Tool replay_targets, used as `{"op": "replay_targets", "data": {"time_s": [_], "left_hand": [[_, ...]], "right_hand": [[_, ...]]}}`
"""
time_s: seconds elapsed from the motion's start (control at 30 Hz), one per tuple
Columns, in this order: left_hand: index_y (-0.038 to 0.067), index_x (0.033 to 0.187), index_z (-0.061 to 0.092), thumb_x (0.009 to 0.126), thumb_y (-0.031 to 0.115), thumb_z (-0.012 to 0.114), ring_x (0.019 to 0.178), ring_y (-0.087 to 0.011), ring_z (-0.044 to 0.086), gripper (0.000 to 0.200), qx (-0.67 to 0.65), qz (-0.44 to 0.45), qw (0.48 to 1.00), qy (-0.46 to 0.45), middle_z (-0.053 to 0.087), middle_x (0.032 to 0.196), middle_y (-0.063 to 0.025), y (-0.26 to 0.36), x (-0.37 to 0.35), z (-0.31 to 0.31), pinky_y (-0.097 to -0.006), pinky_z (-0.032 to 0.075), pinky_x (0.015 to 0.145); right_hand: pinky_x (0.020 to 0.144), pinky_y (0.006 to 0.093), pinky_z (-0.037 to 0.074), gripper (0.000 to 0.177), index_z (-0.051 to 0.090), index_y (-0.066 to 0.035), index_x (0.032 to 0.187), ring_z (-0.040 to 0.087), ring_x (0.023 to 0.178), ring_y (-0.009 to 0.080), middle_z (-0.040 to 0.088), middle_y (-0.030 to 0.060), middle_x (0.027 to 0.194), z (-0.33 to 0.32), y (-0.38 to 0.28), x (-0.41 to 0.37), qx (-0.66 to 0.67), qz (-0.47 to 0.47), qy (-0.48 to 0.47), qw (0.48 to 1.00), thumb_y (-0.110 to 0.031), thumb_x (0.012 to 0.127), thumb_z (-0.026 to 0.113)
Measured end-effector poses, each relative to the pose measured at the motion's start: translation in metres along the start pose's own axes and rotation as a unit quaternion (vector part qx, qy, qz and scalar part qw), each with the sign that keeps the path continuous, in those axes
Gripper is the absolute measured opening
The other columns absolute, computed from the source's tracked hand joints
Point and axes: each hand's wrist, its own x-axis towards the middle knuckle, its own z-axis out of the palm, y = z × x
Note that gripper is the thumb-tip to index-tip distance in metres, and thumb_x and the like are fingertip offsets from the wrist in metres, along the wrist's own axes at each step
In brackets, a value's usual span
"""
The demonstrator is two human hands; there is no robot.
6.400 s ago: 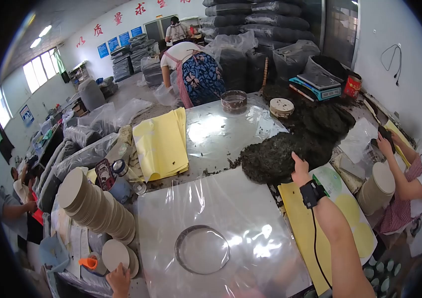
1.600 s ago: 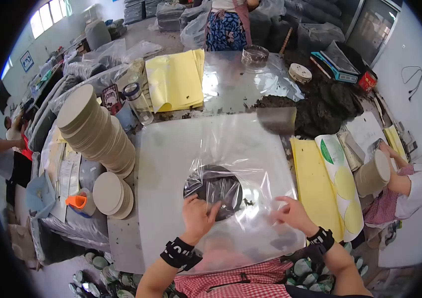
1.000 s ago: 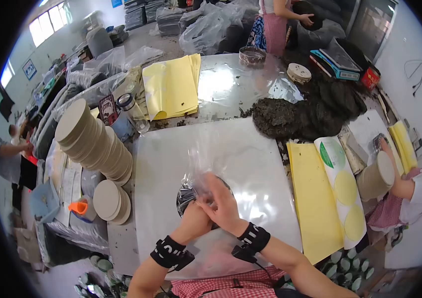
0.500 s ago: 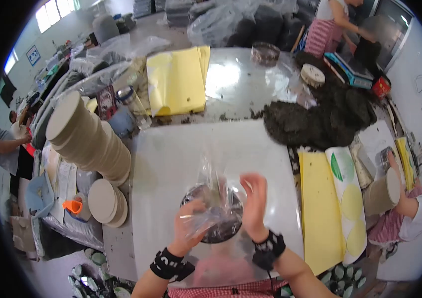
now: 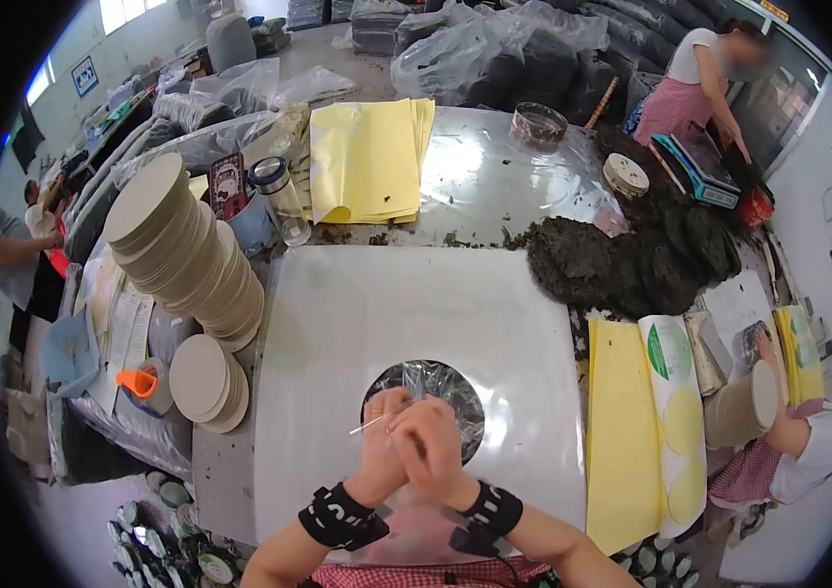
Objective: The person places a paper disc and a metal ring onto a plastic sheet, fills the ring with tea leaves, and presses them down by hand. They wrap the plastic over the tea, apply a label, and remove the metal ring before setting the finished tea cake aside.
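Observation:
A flat, round dark cake-like thing (image 5: 450, 387) lies under shiny, crinkled clear plastic (image 5: 426, 372) on a large pale sheet (image 5: 338, 314). My left hand (image 5: 380, 453) is closed over the near left part of it, with a thin white strip (image 5: 367, 425) sticking out by its fingers. Pressed against it, my right hand (image 5: 432, 449) is also closed, fingers curled and thumb tucked in; I cannot tell what these fingers hold. Both hands overlap the near edge of the dark round and hide part of it. Black bands wrap both wrists.
Stacks of round beige discs (image 5: 195, 265) rise at left, beside a glass jar (image 5: 284, 201). Yellow sheets (image 5: 367, 157) lie behind, and more yellow paper (image 5: 622, 431) at right. Dark, damp material (image 5: 622, 260) is heaped at back right near a scale (image 5: 700, 171). Two people work at right.
My hands have come together over the round; before, they were apart with my right fingers spread. The clear plastic that stood up between them now lies low. The view has shifted slightly.

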Motion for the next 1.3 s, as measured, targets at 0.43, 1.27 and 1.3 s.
{"op": "replay_targets", "data": {"time_s": [0.43,1.27,1.3], "left_hand": [[-0.004,0.147,0.043,0.074,0.036,0.079,0.147,-0.0438,0.031,0.091,0.002,0.044,0.993,-0.106,0.040,0.153,-0.0236,0.020,0.002,-0.015,-0.0556,0.021,0.122],[-0.013,0.145,0.043,0.084,0.046,0.071,0.151,-0.0509,0.018,0.089,0.138,0.085,0.956,-0.245,0.030,0.159,-0.0312,0.013,0.019,-0.011,-0.0612,0.012,0.121],[-0.013,0.144,0.044,0.084,0.046,0.071,0.150,-0.0511,0.018,0.089,0.138,0.085,0.956,-0.246,0.030,0.159,-0.0312,0.013,0.017,-0.013,-0.0614,0.013,0.121]], "right_hand": [[0.083,0.0438,0.050,0.024,0.064,0.000,0.100,0.057,0.098,0.0361,0.060,0.0144,0.102,-0.035,0.037,-0.005,-0.208,0.092,-0.127,0.965,-0.004,0.076,0.062],[0.085,0.0488,0.051,0.023,0.058,0.000,0.109,0.060,0.103,0.0391,0.062,0.0192,0.106,-0.336,0.232,-0.068,-0.675,0.262,0.098,0.683,-0.012,0.089,0.061],[0.087,0.0493,0.051,0.025,0.057,0.002,0.107,0.060,0.102,0.0410,0.062,0.0192,0.107,-0.357,0.250,-0.088,-0.756,0.194,0.088,0.619,-0.014,0.088,0.064]]}}
